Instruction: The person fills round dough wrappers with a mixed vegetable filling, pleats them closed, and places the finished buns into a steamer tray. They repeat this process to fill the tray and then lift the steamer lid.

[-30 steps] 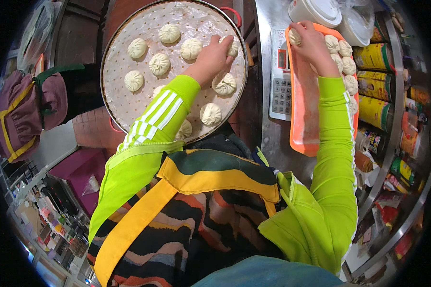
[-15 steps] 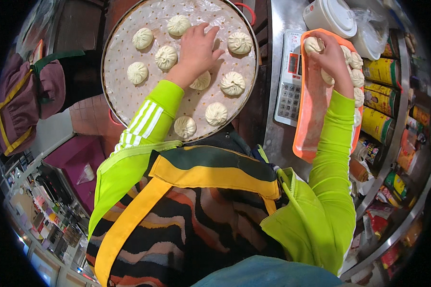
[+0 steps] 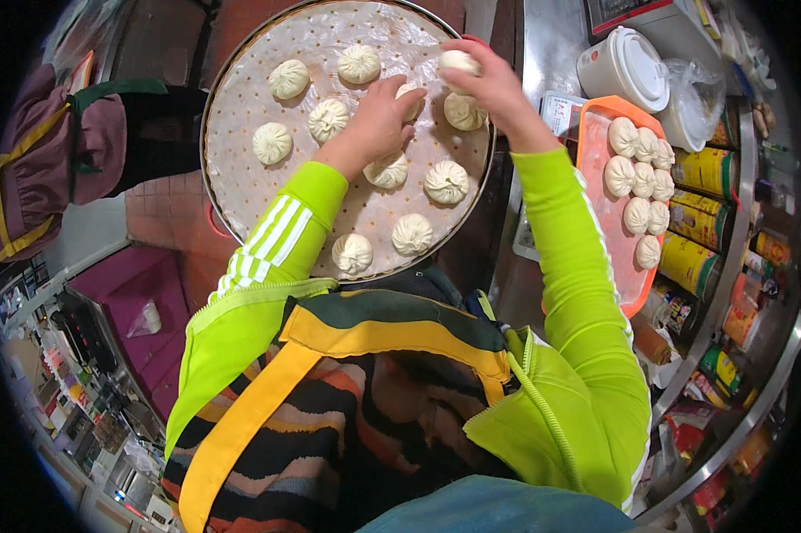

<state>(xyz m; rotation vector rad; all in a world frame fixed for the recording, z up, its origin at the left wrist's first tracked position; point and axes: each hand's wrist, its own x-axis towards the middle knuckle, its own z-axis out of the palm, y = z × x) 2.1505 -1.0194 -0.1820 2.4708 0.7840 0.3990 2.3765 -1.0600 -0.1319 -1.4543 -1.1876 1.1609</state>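
Pleated steamed buns, such as this bun (image 3: 447, 182), sit spaced apart on a round steamer tray (image 3: 241, 191) with a perforated liner. My left hand (image 3: 376, 124) rests over the middle of it, thumb and fingers curled round a bun (image 3: 412, 101) that is partly hidden. Over the tray's right rim, my right hand (image 3: 500, 89) grips a smooth-looking bun (image 3: 459, 62) between thumb and fingers. Just below that one lies another pleated bun (image 3: 464, 112). To the right, an orange tray (image 3: 606, 258) holds several more buns (image 3: 622, 178) grouped along its right side.
A digital scale (image 3: 558, 114) lies partly under the orange tray on a metal counter. Behind stands a white lidded tub (image 3: 627, 67). Yellow cans (image 3: 704, 173) line a shelf at the right. A person in a purple garment (image 3: 36, 169) is at the far left.
My right hand has lifted a bun from the orange tray and carried it left to the round tray. My left hand stays over the round tray. The view has shifted slightly.
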